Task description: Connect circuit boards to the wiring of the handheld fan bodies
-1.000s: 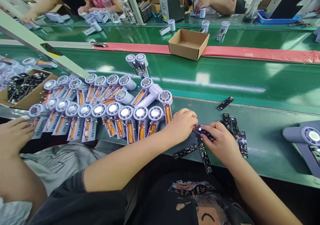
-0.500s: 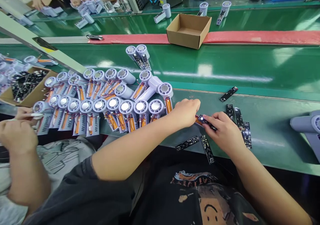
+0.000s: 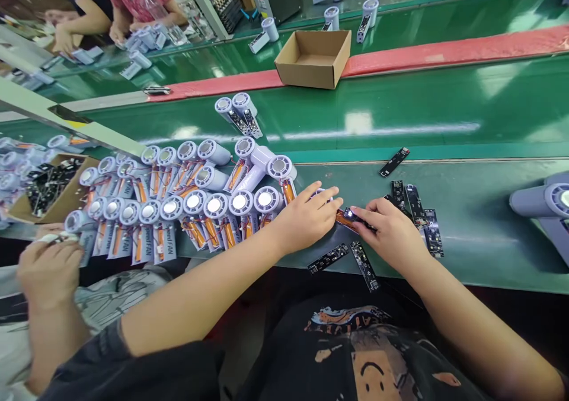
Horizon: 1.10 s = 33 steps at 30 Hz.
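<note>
My left hand [image 3: 306, 217] rests over a small lilac hand fan body [image 3: 326, 194] with an orange battery [image 3: 344, 218] showing beside my fingers. My right hand [image 3: 389, 232] pinches a narrow black circuit board [image 3: 360, 218] and holds it against that fan, the two hands almost touching. Most of the fan is hidden under my left hand. Two loose boards [image 3: 329, 258] [image 3: 364, 266] lie just in front of my hands on the green bench [image 3: 480, 252]. A small pile of the same boards [image 3: 418, 211] lies right of my right hand.
Rows of open fan bodies [image 3: 186, 211] with orange batteries fill the bench to my left. A co-worker's hand [image 3: 48, 267] works at the far left beside a box of parts [image 3: 44, 184]. A cardboard box [image 3: 313, 57] sits on the belt; a larger fan [image 3: 542, 202] lies far right.
My hands stayed together on the fan and board while the view swung and tilted. The co-worker's hand at the left lifted off the fans and drew back toward them.
</note>
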Available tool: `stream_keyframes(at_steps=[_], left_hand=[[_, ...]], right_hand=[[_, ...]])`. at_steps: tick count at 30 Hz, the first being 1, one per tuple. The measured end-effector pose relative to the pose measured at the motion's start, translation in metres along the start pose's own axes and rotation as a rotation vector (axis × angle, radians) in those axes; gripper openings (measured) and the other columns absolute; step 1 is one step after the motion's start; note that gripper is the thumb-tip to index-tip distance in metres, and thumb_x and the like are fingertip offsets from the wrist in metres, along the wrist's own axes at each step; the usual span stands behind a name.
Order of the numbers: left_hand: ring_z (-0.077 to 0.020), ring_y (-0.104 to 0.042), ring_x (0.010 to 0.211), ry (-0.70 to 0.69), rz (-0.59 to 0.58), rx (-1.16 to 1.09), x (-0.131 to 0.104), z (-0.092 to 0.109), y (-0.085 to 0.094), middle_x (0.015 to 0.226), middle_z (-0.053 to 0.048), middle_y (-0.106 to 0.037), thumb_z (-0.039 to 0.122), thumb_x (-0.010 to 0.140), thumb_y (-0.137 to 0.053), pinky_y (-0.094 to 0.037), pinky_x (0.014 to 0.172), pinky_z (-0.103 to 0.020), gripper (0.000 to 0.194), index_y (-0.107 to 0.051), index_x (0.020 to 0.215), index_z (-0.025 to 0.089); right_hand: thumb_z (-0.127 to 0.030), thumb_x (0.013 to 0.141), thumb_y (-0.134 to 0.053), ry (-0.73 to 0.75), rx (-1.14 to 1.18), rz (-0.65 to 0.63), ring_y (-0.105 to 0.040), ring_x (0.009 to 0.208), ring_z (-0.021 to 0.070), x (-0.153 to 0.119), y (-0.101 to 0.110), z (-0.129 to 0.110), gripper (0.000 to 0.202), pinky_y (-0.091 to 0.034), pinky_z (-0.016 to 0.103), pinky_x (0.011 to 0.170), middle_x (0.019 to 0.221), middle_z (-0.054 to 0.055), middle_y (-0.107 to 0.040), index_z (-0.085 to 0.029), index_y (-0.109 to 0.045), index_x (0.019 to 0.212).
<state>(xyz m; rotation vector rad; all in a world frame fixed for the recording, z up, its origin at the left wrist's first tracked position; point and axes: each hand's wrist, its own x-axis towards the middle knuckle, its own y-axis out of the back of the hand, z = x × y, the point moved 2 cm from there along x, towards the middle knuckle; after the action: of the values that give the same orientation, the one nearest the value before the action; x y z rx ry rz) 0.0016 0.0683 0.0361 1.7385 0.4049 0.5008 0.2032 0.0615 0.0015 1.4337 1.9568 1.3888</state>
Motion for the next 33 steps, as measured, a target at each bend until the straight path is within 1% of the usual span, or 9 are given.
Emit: stream_keyframes(at_steps=[3, 8, 12, 18, 21, 23, 25, 28, 33], left_hand=[[-0.0284, -0.054, 0.127, 0.049, -0.028, -0.048, 0.005, 0.002, 0.001, 0.122, -0.008, -0.070, 0.011, 0.095, -0.044, -0.036, 0.110, -0.052, 0.027, -0.070, 0.095, 0.014], [-0.0263, -0.059, 0.110, 0.369, -0.312, -0.385, 0.026, -0.009, 0.009, 0.106, -0.004, -0.070, 0.019, 0.089, -0.054, -0.046, 0.089, -0.042, 0.015, -0.065, 0.079, 0.018], [-0.0270, -0.056, 0.103, 0.551, -0.431, -0.549, 0.037, -0.018, 0.010, 0.101, -0.003, -0.067, 0.021, 0.079, -0.062, -0.045, 0.083, -0.040, 0.010, -0.061, 0.089, 0.020], [-0.0252, -0.054, 0.107, 0.641, -0.394, -0.617, 0.034, -0.015, 0.007, 0.102, -0.001, -0.067, 0.012, 0.082, -0.055, -0.044, 0.090, -0.041, 0.015, -0.060, 0.092, 0.022], [-0.0250, -0.053, 0.116, 0.513, -0.287, -0.575, 0.022, -0.012, 0.010, 0.118, -0.003, -0.065, 0.018, 0.084, -0.058, -0.042, 0.100, -0.043, 0.023, -0.060, 0.107, 0.022], [-0.0290, -0.047, 0.128, 0.435, -0.239, -0.499, 0.011, -0.009, 0.012, 0.136, -0.007, -0.056, 0.026, 0.083, -0.064, -0.037, 0.109, -0.047, 0.042, -0.055, 0.124, 0.021], [-0.0317, -0.045, 0.132, 0.446, -0.261, -0.440, 0.001, -0.006, 0.011, 0.145, -0.012, -0.049, 0.028, 0.084, -0.065, -0.037, 0.110, -0.049, 0.055, -0.048, 0.135, 0.018], [-0.0280, -0.052, 0.127, 0.475, -0.317, -0.449, -0.006, 0.000, 0.007, 0.141, -0.014, -0.052, 0.018, 0.088, -0.060, -0.044, 0.107, -0.042, 0.051, -0.046, 0.137, 0.012], [-0.0272, -0.054, 0.125, 0.527, -0.283, -0.473, -0.004, 0.008, 0.003, 0.142, -0.013, -0.052, 0.017, 0.089, -0.063, -0.047, 0.106, -0.042, 0.055, -0.044, 0.141, 0.012]], right_hand=[[-0.028, 0.094, -0.054, 0.021, -0.005, -0.009, -0.061, 0.077, 0.0182, -0.001, 0.000, 0.001, 0.030, -0.054, 0.034, 0.070, 0.093, 0.008, -0.062, -0.020, -0.071, 0.117], [-0.025, 0.094, -0.055, 0.062, 0.003, -0.011, -0.061, 0.079, 0.0199, -0.002, 0.001, 0.002, 0.030, -0.054, 0.036, 0.070, 0.092, 0.009, -0.062, -0.017, -0.071, 0.117], [-0.026, 0.095, -0.054, 0.086, 0.009, -0.010, -0.058, 0.079, 0.0197, -0.001, 0.001, 0.004, 0.030, -0.052, 0.035, 0.069, 0.091, 0.009, -0.062, -0.015, -0.071, 0.117], [-0.027, 0.096, -0.053, 0.196, -0.133, 0.024, -0.053, 0.078, 0.0200, 0.004, 0.003, -0.002, 0.028, -0.047, 0.035, 0.070, 0.093, 0.009, -0.063, -0.018, -0.071, 0.116], [-0.028, 0.096, -0.052, 0.220, -0.210, 0.003, -0.051, 0.077, 0.0197, 0.008, 0.006, -0.005, 0.028, -0.044, 0.034, 0.070, 0.093, 0.008, -0.063, -0.019, -0.070, 0.115], [-0.027, 0.096, -0.052, 0.242, -0.221, -0.022, -0.051, 0.078, 0.0196, 0.010, 0.009, -0.005, 0.026, -0.043, 0.033, 0.070, 0.092, 0.008, -0.062, -0.020, -0.071, 0.113], [-0.028, 0.096, -0.053, 0.270, -0.204, -0.052, -0.051, 0.079, 0.0193, 0.010, 0.009, -0.006, 0.026, -0.043, 0.033, 0.072, 0.093, 0.007, -0.062, -0.021, -0.071, 0.114], [-0.031, 0.097, -0.052, 0.279, -0.171, -0.098, -0.051, 0.080, 0.0186, 0.010, 0.007, -0.010, 0.027, -0.044, 0.033, 0.074, 0.094, 0.007, -0.062, -0.021, -0.071, 0.114], [-0.027, 0.092, -0.061, 0.196, -0.159, -0.095, -0.052, 0.077, 0.0189, 0.008, 0.001, -0.020, 0.025, -0.046, 0.032, 0.071, 0.089, 0.007, -0.060, -0.019, -0.072, 0.113]])
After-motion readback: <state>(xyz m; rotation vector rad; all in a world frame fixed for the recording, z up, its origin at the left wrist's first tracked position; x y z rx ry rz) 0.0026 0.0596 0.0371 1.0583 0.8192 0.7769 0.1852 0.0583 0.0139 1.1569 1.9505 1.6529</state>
